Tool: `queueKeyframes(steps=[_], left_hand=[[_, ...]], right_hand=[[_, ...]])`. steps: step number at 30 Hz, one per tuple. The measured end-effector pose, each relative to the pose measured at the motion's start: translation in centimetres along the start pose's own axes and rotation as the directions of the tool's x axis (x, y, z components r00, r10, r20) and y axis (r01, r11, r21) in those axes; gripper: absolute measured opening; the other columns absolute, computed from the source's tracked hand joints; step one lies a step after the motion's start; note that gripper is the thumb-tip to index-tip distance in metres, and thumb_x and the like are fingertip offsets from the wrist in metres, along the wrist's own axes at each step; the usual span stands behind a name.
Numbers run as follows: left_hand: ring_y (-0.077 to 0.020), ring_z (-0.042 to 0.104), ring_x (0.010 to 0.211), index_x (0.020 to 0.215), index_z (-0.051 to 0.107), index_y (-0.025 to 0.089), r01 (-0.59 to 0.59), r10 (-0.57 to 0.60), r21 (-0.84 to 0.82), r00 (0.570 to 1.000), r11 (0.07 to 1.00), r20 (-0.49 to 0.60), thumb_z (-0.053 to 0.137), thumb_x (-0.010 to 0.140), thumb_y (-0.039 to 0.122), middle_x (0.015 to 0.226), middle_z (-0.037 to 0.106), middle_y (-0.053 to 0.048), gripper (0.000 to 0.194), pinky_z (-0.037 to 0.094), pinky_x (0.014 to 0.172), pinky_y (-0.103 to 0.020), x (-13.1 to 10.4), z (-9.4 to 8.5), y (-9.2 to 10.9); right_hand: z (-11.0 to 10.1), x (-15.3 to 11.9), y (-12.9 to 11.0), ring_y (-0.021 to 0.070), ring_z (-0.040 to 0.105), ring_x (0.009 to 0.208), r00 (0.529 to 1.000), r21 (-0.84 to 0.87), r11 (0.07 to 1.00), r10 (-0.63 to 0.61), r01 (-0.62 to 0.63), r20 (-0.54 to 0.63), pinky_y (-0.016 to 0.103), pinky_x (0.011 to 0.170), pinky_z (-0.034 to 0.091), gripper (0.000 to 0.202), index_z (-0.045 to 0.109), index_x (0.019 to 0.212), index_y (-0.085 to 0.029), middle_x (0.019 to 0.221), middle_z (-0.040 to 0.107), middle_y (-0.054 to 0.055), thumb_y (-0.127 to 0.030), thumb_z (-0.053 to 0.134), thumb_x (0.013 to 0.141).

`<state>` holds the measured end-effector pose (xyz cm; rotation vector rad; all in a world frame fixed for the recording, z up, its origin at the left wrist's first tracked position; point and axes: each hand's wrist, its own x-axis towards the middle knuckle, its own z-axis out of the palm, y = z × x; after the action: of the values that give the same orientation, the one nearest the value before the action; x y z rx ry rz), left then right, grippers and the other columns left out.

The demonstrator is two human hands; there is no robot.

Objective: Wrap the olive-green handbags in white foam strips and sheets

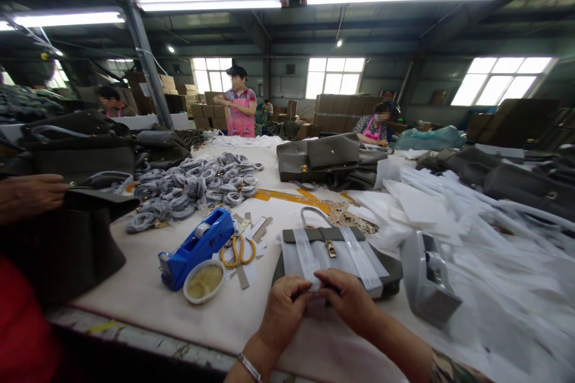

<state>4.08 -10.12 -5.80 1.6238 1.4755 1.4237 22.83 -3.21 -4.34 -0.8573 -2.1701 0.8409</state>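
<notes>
A dark grey-green handbag (321,234) lies on the table in front of me, with a gold clasp (331,248) at its middle. White wrapping sheet (291,257) covers its front, crossed by two pale strips, a left one (305,251) and a right one (362,260). At the bag's near edge my left hand (287,305) pinches the lower end of the left strip. My right hand (344,296) is closed at the same spot, thumb and fingers pressed together beside the left fingertips. What lies under the fingers is partly hidden.
Left of the bag are a blue tape dispenser (197,248), yellow-handled scissors (238,251) and a shallow bowl (204,281). A grey dispenser (429,278) stands at right beside white sheets (503,263). Coiled straps (193,182) and bags (327,158) lie behind. A co-worker's hand (33,197) is at left.
</notes>
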Motion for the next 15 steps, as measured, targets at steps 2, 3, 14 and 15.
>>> queueKeyframes(steps=[2, 3, 14, 15], left_hand=[[-0.0227, 0.068, 0.096, 0.09, 0.077, 0.025, 0.007, -0.007, -0.001, 1.0, 1.0, -0.016, 0.073, 0.079, 0.016, 0.095, 0.074, -0.003, 0.015, 0.054, 0.093, -0.039, -0.1, 0.1, -0.2], [-0.0223, 0.068, 0.095, 0.088, 0.077, 0.025, 0.009, -0.01, -0.006, 1.0, 1.0, -0.018, 0.073, 0.079, 0.017, 0.094, 0.074, -0.003, 0.013, 0.054, 0.092, -0.038, -0.1, 0.1, -0.3], [-0.0221, 0.061, 0.104, 0.077, 0.068, 0.022, -0.036, 0.034, 0.013, 0.996, 0.999, 0.078, 0.066, 0.081, 0.012, 0.105, 0.066, -0.006, 0.011, 0.05, 0.095, -0.038, 0.0, -0.9, 1.3], [-0.0226, 0.062, 0.108, 0.077, 0.067, 0.021, -0.034, 0.033, 0.004, 0.996, 0.999, 0.086, 0.066, 0.081, 0.012, 0.111, 0.066, -0.006, 0.01, 0.05, 0.098, -0.04, 0.0, -1.0, 1.3]], right_hand=[[0.0, -0.2, 0.1, 0.0213, 0.066, 0.083, 0.998, -0.074, 0.996, -0.054, 0.054, -0.009, 0.034, 0.079, 0.053, 0.029, 0.071, 0.111, -0.019, 0.089, 0.07, 0.006, -0.015, 0.057, 0.086], [0.0, -0.2, 0.1, 0.0209, 0.065, 0.082, 0.997, -0.108, 0.991, -0.08, 0.079, -0.008, 0.033, 0.077, 0.052, 0.025, 0.071, 0.107, -0.019, 0.088, 0.069, 0.006, -0.015, 0.056, 0.088], [0.1, -0.5, -1.0, 0.0209, 0.06, 0.1, 0.957, -0.204, 0.944, -0.279, 0.259, -0.076, 0.034, 0.087, 0.049, 0.024, 0.066, 0.084, -0.021, 0.108, 0.063, 0.009, -0.017, 0.047, 0.098], [0.1, -0.6, -1.0, 0.0206, 0.061, 0.098, 0.96, -0.203, 0.945, -0.275, 0.257, -0.062, 0.034, 0.087, 0.048, 0.023, 0.066, 0.086, -0.022, 0.105, 0.064, 0.009, -0.017, 0.047, 0.098]])
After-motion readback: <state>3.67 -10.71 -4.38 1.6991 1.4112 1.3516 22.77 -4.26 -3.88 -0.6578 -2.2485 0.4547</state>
